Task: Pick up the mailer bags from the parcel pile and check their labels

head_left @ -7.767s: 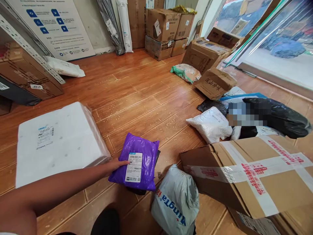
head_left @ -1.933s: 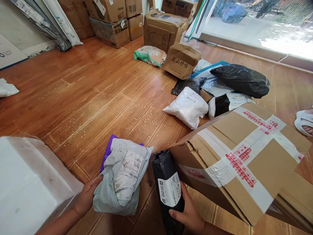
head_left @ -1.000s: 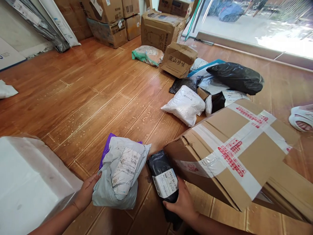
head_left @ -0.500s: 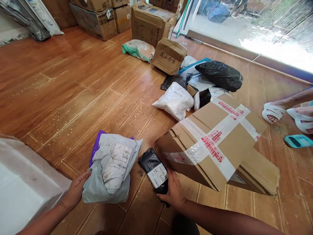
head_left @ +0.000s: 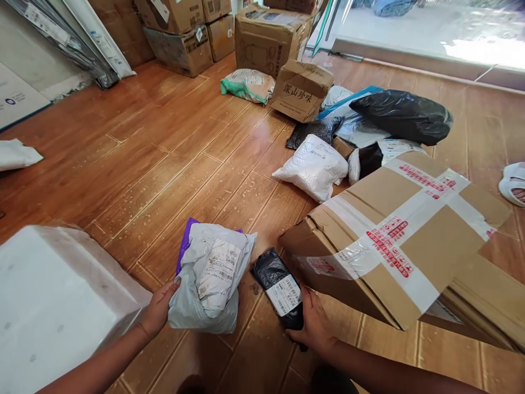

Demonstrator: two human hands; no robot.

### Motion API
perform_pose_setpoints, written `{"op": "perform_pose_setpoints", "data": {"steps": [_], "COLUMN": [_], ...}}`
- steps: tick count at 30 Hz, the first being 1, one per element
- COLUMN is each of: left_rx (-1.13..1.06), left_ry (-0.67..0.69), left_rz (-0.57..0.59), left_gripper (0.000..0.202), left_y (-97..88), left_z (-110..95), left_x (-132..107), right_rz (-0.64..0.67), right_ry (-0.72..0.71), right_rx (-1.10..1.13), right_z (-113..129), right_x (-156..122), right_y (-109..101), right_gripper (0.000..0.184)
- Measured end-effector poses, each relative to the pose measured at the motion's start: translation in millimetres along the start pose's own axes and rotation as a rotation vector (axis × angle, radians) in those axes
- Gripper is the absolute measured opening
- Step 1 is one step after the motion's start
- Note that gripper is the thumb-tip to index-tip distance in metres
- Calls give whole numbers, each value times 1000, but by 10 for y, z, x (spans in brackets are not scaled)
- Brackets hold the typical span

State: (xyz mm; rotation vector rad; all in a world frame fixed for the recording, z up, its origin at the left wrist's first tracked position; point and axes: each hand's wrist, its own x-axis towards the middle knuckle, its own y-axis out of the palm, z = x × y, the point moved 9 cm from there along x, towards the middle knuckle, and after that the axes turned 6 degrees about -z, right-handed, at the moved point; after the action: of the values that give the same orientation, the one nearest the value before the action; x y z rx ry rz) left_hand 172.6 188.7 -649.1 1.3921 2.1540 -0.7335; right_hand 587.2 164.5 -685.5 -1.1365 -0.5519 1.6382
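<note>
My left hand (head_left: 161, 307) grips the left edge of a grey plastic mailer parcel (head_left: 184, 312), its fingers partly hidden beneath it. The mailer has a white barcode label facing up and overlaps a purple parcel (head_left: 185, 241), of which only the edges show. My right hand (head_left: 315, 324) is wrapped around the near right end of a small black parcel (head_left: 268, 268) with a white label. The thumb lies on its near side and the fingers along its right side. Close by on the right is a large taped cardboard box (head_left: 404, 230).
A white foam box (head_left: 53, 295) stands at my left. Ahead lie a white padded parcel (head_left: 314, 167), a black bag (head_left: 404, 117) and a small carton (head_left: 302, 90). More cartons (head_left: 270, 41) are stacked at the back. A person's sandalled foot (head_left: 512, 183) shows at the right edge.
My view has turned left, so the parcels and boxes appear farther right, and more of the white foam box shows. Both hands keep their hold on the same parcels.
</note>
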Motion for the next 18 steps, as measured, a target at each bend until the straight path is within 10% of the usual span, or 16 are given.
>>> {"op": "perform_pose_setpoints", "data": {"steps": [18], "left_rx": [127], "left_ry": [116], "left_rz": [24], "left_gripper": [76], "left_y": [-17], "left_z": [-35], "left_x": [22], "right_rz": [23], "right_ry": [7], "right_rx": [19], "right_z": [-60], "right_x": [-14], "right_y": [67], "right_gripper": [109]}}
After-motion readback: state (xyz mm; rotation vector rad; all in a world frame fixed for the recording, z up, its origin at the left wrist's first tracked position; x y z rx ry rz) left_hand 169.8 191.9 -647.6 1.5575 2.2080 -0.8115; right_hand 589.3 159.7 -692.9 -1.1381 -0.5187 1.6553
